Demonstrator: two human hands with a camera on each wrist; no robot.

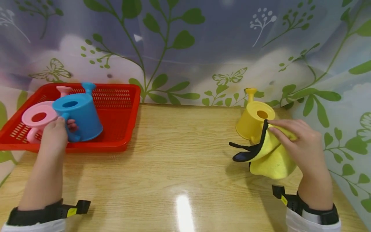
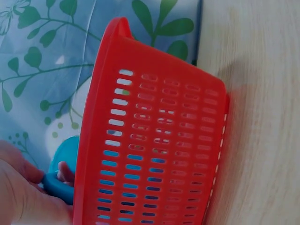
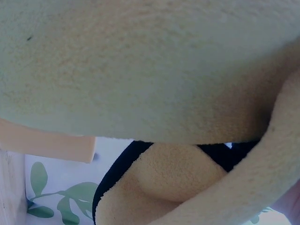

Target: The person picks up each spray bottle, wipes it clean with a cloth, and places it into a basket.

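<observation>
In the head view, my left hand (image 1: 56, 132) grips the handle of a blue watering can (image 1: 85, 119), which stands tilted in a red slotted basket (image 1: 101, 146). A pink watering can (image 1: 43, 111) sits beside it, partly behind my hand. On the right, my right hand (image 1: 304, 141) pinches a yellow cloth (image 1: 273, 162) with black edging, which hangs folded above the table. Just behind the cloth stands a yellow watering can (image 1: 247, 120), its handle side partly covered. The cloth fills most of the right wrist view.
The wooden table (image 1: 179, 145) stretches between the basket and the yellow can. A leaf-patterned curtain (image 1: 179, 64) closes off the back and the right side. The basket's slotted wall (image 2: 159, 117) hides most of the blue can in the left wrist view.
</observation>
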